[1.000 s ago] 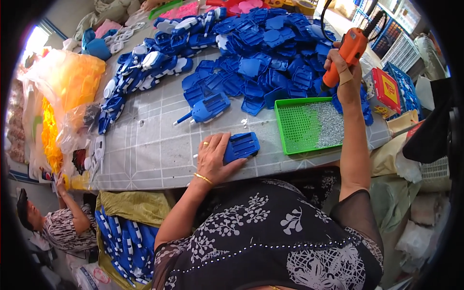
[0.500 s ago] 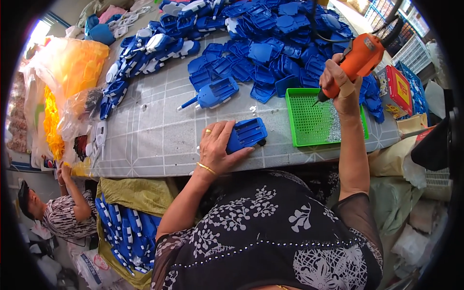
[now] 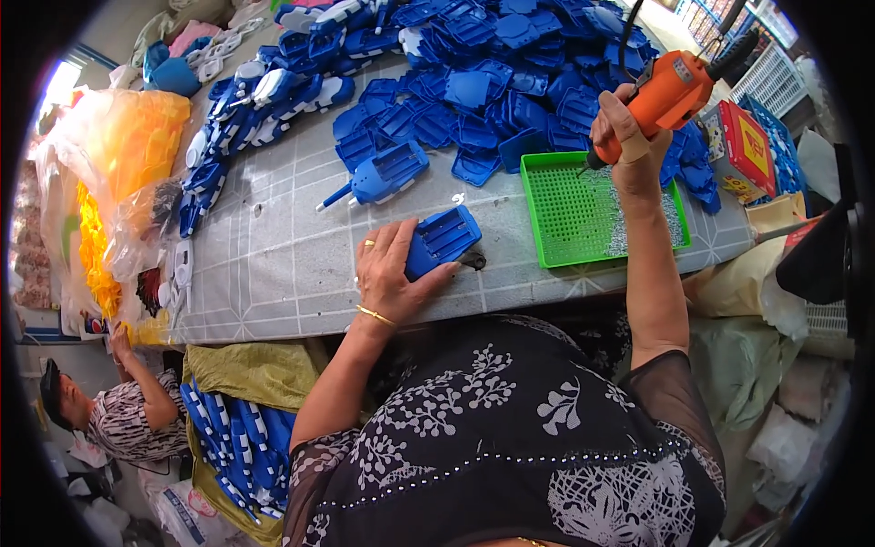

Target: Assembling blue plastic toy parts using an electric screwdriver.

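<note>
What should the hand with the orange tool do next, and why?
Perhaps the right hand should dip the orange tool toward the silvery bits: its tip is over the green tray holding them, while the left hand holds the blue case.

At the centre, a plastic casing [image 3: 445,239] is solid royal blue. At 12 o'clock, a heap of plastic covers [image 3: 483,84] repeats that blue; at 11, heaped casings [image 3: 296,44] mix blue with white. At 2 o'clock, an electric screwdriver [image 3: 670,91] is bright orange with a black tail, a perforated tray [image 3: 532,219] is lime green, its screws [image 3: 620,232] are silver, and a box [image 3: 743,150] is red with yellow. The tablecloth [image 3: 273,269] is grey, crossed by white lines. At 10 o'clock, a clear bag [image 3: 146,137] shows orange-yellow. At 6 o'clock, a black blouse [image 3: 510,433] carries pale floral sprigs and a line of white dots; at 8, a sack [image 3: 246,369] is olive.
</note>
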The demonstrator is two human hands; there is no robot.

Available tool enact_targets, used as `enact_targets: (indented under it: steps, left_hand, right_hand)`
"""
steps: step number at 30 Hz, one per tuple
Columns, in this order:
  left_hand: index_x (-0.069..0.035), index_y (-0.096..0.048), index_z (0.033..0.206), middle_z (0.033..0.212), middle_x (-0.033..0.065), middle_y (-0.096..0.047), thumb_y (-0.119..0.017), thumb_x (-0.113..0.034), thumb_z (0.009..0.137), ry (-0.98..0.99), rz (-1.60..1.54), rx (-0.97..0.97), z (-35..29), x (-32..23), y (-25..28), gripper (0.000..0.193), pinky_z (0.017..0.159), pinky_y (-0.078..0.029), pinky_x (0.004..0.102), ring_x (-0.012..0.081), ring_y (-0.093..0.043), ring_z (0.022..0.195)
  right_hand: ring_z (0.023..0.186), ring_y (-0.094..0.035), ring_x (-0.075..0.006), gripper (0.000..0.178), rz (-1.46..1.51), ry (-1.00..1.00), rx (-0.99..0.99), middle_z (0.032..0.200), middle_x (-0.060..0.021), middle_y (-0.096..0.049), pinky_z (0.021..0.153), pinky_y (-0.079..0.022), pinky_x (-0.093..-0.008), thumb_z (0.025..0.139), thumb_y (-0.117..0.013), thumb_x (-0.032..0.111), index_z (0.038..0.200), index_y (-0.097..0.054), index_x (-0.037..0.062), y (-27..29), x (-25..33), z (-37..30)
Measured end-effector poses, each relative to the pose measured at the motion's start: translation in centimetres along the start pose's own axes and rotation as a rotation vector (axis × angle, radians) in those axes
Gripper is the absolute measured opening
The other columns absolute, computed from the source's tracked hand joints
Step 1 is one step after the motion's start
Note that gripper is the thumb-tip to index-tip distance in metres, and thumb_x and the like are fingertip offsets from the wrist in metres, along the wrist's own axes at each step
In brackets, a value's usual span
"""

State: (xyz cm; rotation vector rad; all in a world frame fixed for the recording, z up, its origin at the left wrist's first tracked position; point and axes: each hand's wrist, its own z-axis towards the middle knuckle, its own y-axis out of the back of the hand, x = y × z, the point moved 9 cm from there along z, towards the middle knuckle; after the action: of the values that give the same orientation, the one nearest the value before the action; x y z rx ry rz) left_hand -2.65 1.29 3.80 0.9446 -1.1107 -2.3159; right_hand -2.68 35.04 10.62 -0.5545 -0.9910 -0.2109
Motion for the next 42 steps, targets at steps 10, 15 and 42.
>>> enact_targets:
  steps: [10,15,42]
  left_hand:
    - [0.004,-0.061,0.126,0.115,0.0196,-0.065,-0.082,-0.043,0.078,-0.155,-0.050,0.052,2.5,-3.9,-2.3,0.071,0.097,-0.043,0.0474,0.0384,-0.060,0.106]
    - [0.004,-0.061,0.125,0.115,0.0191,-0.065,-0.082,-0.044,0.078,-0.144,-0.052,0.055,3.1,-4.0,-2.5,0.069,0.095,-0.043,0.0470,0.0380,-0.060,0.105]
    - [0.001,-0.063,0.122,0.109,0.0162,-0.065,-0.083,-0.048,0.074,-0.238,-0.080,-0.053,2.1,-3.8,-1.8,0.071,0.086,-0.049,0.0445,0.0334,-0.063,0.097]
  right_hand:
    - [0.055,-0.052,-0.0097,0.016,-0.043,0.018,-0.001,0.067,0.0003,-0.053,0.057,-0.046,-0.0269,0.089,-0.074,0.008,0.094,-0.059,0.0044,1.1,-0.3,0.9]
    - [0.057,-0.059,-0.0085,0.020,-0.079,0.075,-0.016,0.068,0.0004,-0.059,0.055,-0.046,-0.0230,0.090,-0.080,0.016,0.096,-0.065,0.0030,1.6,-0.3,0.6]
    - [0.113,-0.059,-0.0283,0.054,-1.259,0.353,1.333,0.115,-0.0093,-0.064,0.093,-0.043,-0.0430,0.076,-0.079,0.037,0.121,-0.063,0.0125,-22.4,-14.0,-5.8]
